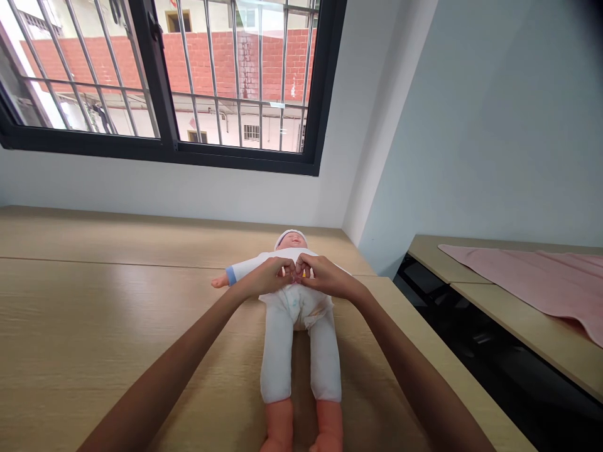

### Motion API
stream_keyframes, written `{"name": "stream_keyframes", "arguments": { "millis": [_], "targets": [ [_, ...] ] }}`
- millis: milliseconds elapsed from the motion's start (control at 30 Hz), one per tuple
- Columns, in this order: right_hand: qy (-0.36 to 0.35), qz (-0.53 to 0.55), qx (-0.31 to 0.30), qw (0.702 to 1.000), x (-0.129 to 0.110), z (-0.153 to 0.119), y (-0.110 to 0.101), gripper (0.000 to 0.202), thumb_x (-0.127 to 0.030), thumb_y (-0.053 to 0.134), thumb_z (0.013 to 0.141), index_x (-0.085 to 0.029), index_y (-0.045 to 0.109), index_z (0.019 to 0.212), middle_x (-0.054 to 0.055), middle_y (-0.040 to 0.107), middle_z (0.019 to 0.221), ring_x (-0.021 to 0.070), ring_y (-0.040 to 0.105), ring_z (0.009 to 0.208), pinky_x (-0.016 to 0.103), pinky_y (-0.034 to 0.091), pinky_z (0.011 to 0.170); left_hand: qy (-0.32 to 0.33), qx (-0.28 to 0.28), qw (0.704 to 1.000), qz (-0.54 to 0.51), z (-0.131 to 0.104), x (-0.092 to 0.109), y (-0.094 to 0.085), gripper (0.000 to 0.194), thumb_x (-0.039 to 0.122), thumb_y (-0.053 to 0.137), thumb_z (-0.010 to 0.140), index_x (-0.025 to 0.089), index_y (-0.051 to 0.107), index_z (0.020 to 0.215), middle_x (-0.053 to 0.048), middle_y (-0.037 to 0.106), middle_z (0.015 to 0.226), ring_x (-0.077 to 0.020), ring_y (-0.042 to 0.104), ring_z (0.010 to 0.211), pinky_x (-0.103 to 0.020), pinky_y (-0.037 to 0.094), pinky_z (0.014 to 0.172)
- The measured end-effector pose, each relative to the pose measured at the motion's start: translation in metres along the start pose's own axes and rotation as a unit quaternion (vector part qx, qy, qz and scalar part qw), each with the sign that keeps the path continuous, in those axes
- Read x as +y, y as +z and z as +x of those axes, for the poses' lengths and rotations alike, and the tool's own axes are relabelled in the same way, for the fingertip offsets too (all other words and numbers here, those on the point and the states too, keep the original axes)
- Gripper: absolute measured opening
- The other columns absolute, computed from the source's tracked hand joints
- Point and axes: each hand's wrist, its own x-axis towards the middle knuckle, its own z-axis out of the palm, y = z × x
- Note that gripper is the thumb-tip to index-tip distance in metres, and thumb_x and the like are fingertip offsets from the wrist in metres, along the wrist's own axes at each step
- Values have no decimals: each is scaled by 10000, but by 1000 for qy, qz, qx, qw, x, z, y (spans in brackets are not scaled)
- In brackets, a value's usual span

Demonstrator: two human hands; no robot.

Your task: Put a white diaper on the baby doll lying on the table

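Observation:
A baby doll [282, 370] lies on its back, its head toward the wall and its bare feet toward me. It wears a white cap [286, 236], a white shirt [249, 269] with a blue cuff, and a diaper [298, 301] over the hips; its legs look white. At the doll's belly, my left hand [276, 274] has its fingers curled and pinched on the shirt front. My right hand [316, 270] pinches the shirt close beside it, fingertips nearly touching. A bit of yellow and pink shows between the fingers. The exact spot gripped is partly hidden by the hands.
The doll lies on a wooden table [117, 326] against the wall, near its right edge. Beyond a dark gap stands another wooden table [494, 301] with a pink cloth [532, 279] on it. A barred window [235, 160] is above.

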Motion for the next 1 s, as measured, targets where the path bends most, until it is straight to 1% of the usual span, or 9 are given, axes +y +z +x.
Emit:
{"name": "stream_keyframes", "arguments": {
  "millis": [167,300,433,567,667,767,867,933,1000],
  "targets": [
    [-11,4,1,1000,-1,-1,-2,13,-203,517,843,-200,519,855,-1,601,856,144,524,760,256,372,645,-15,-4,1000,5,0,3,-1,161,322,465,833,196,544,773,6,596,792,-132,531,696,-244,397,623],
    [-11,-4,1,1000,-5,-2,-5,20,-184,500,834,-196,512,825,-15,585,810,134,510,731,248,356,630,-29,-8,1000,0,-1,0,-1,197,373,472,847,196,546,799,10,578,781,-128,514,672,-246,382,597],
    [-3,-12,-4,1000,-8,-3,-6,74,-135,460,822,-199,497,818,-22,583,790,131,506,713,249,343,622,-3,8,1000,-6,0,-2,1,209,402,524,831,196,524,797,9,556,777,-137,510,698,-254,386,617],
    [4,-12,-11,1000,-8,-3,-6,64,-163,438,851,-204,482,826,-21,590,808,135,513,719,259,355,637,25,11,1000,-15,1,0,2,166,363,519,841,203,519,796,16,541,773,-131,506,716,-252,393,641],
    [12,-20,-13,1000,-7,-4,-6,62,-192,430,867,-210,470,823,-28,573,781,136,498,697,263,354,628,27,15,999,-11,1,1,2,158,355,516,844,204,533,802,14,557,780,-132,516,725,-252,399,649],
    [15,-15,-20,1000,-6,-4,-7,73,-174,412,867,-209,461,827,-26,581,790,137,510,703,266,361,631,18,20,1000,-2,1,0,2,156,348,507,841,203,546,796,10,581,791,-136,527,721,-253,403,637],
    [15,-19,-19,1000,-5,-4,-7,11,-198,477,853,-206,472,860,-7,604,856,151,537,759,274,376,654,4,16,1000,-6,0,-1,3,155,327,477,834,198,542,777,8,587,772,-134,526,687,-255,400,615],
    [14,-27,-10,999,-5,-3,-6,77,-210,540,823,-203,480,870,2,604,897,157,535,783,274,381,658,-1,14,1000,-11,0,-1,2,139,302,464,820,195,536,769,6,592,773,-133,525,676,-255,399,610],
    [10,-23,1,1000,-4,-2,-4,104,-199,565,801,-202,478,859,4,595,910,154,524,782,269,382,651,0,9,1000,-12,0,0,1,133,284,450,815,195,538,769,8,597,783,-131,525,677,-251,393,607]
  ]
}}
